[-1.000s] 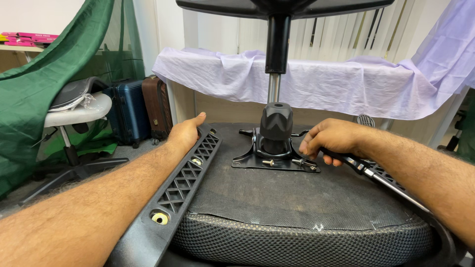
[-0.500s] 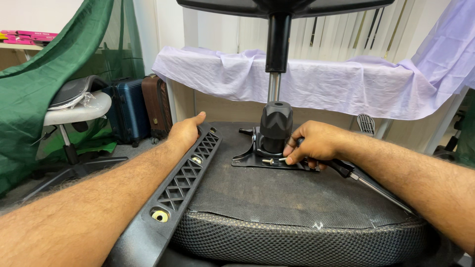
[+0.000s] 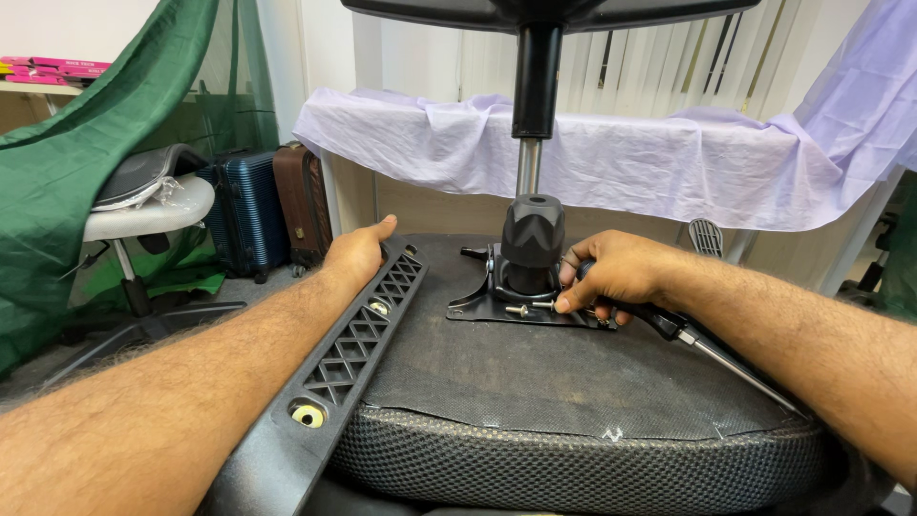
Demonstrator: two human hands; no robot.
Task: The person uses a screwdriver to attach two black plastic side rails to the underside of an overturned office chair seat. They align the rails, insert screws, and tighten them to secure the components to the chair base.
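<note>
Seat underside [image 3: 573, 382] faces up, mesh edge nearest. Left hand [image 3: 358, 253] lies open, bracing armrest bracket [image 3: 353, 344] on the left edge. Right hand [image 3: 616, 277] is curled round screwdriver [image 3: 688, 334], fingertips pinching bolt [image 3: 521, 310] at mounting plate [image 3: 535, 306], centre-far. Risk: bolt goes in cross-threaded or drops if fingers slip.

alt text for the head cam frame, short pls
An upturned office chair seat fills the view. The right hand pinches a bolt at the black mounting plate while holding a screwdriver; the left hand rests on the latticed plastic armrest bracket.
</note>
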